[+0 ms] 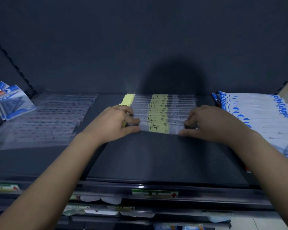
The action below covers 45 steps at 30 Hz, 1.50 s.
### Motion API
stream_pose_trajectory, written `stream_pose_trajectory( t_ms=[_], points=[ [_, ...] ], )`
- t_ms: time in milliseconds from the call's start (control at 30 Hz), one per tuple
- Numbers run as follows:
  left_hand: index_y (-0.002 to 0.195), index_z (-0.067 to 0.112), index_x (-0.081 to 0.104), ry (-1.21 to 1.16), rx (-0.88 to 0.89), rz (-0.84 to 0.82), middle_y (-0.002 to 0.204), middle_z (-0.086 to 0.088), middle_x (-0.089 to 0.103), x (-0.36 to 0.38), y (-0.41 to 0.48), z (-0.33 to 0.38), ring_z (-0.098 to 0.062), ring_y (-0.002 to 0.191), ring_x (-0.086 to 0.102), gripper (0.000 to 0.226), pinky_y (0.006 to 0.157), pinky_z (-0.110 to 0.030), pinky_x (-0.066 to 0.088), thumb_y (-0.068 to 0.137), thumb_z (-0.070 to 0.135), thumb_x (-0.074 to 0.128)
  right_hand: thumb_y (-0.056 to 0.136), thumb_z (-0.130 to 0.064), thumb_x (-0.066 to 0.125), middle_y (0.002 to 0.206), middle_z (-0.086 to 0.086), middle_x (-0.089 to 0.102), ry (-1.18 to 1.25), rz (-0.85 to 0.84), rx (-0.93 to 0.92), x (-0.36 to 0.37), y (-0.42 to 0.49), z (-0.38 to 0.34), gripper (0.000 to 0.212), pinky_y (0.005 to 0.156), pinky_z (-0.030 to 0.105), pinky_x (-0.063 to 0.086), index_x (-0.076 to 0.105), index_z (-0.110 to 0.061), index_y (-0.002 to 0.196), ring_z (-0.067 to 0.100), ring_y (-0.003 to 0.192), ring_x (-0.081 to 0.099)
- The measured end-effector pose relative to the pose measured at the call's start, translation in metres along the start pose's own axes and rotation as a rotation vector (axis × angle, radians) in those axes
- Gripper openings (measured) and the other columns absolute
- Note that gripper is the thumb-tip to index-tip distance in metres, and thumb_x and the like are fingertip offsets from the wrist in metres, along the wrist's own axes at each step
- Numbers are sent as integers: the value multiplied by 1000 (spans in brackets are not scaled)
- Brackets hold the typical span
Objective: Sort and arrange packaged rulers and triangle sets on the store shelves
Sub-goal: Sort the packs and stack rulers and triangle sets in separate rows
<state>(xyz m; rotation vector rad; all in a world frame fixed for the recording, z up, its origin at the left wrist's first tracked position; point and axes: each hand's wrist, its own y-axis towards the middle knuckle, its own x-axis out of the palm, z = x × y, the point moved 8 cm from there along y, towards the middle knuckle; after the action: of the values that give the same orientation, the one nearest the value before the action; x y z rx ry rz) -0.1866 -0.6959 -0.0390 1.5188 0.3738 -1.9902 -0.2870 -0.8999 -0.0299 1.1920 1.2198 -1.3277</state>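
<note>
Left hand (116,120), right hand (211,122) pinch ruler packs (158,113) | on shelf (156,155)

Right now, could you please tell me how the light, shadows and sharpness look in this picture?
Head view: dim, bluish light; a big rounded shadow lies on the back panel above the yellow-labelled rulers; the clear packets at left look smeared; wide-angle distortion bows the shelf edge.

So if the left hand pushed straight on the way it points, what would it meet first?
The row of clear ruler packs, whose front pack the left hand grips; behind them, probably the back panel.
</note>
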Motion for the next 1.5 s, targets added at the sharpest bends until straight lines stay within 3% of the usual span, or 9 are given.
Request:
stream_pose_trajectory(
  t_ms=[200,333,400,600,933,1133,1267,1500],
  points=[
    [112,33,69,3,-67,5,134,3,54,0,-7,1,-9,121,52,29,100,-34,43,88,46,60,76,-70,44,116,-3,60,-24,75,9,0,-2,-2,58,91,36,45,69,-26,104,19,111,51],
    [110,28,69,65,-70,9,123,4,59,1,-7,6,-16,110,57,29,90,-38,49,90,45,56,76,-71,36,112,-2,60,-73,96,41,0,0,-4,60,87,36,46,67,-26,98,21,105,54],
    [109,26,68,105,-72,22,119,5,60,-1,-10,7,-18,106,59,32,86,-38,50,89,47,55,78,-70,35,114,-1,59,-63,115,30,-1,3,-12,61,88,35,46,63,-25,107,21,106,54],
    [132,25,51,335,-112,15,132,8,54,-24,-29,-7,-18,119,50,61,96,-32,33,87,65,42,81,-69,31,128,1,54,15,153,-86,-11,21,-69,72,97,36,42,49,-21,131,24,116,51],
    [131,24,50,545,-380,31,131,3,54,-122,-157,-130,-22,120,49,77,99,-35,34,81,74,21,84,-68,32,130,-1,53,114,265,-312,-60,66,-278,67,94,37,42,49,-24,131,22,115,50],
    [133,25,47,543,-500,17,135,3,51,-169,-280,-243,-21,124,45,76,101,-36,32,82,75,21,84,-60,48,122,0,59,231,342,-355,-70,100,-439,54,92,36,43,57,-22,122,23,113,53],
    [139,25,41,490,-597,7,145,5,44,-192,-357,-322,-18,131,39,84,107,-35,28,79,77,15,85,-62,47,129,-3,56,302,317,-372,-63,129,-533,58,92,35,45,53,-23,128,20,117,51],
    [139,24,42,409,-572,-19,144,4,44,-207,-380,-404,-17,132,39,79,108,-34,28,82,75,23,88,-60,45,137,-1,49,228,198,-292,-46,182,-591,61,94,33,43,46,-22,136,19,123,47]
  ],
)
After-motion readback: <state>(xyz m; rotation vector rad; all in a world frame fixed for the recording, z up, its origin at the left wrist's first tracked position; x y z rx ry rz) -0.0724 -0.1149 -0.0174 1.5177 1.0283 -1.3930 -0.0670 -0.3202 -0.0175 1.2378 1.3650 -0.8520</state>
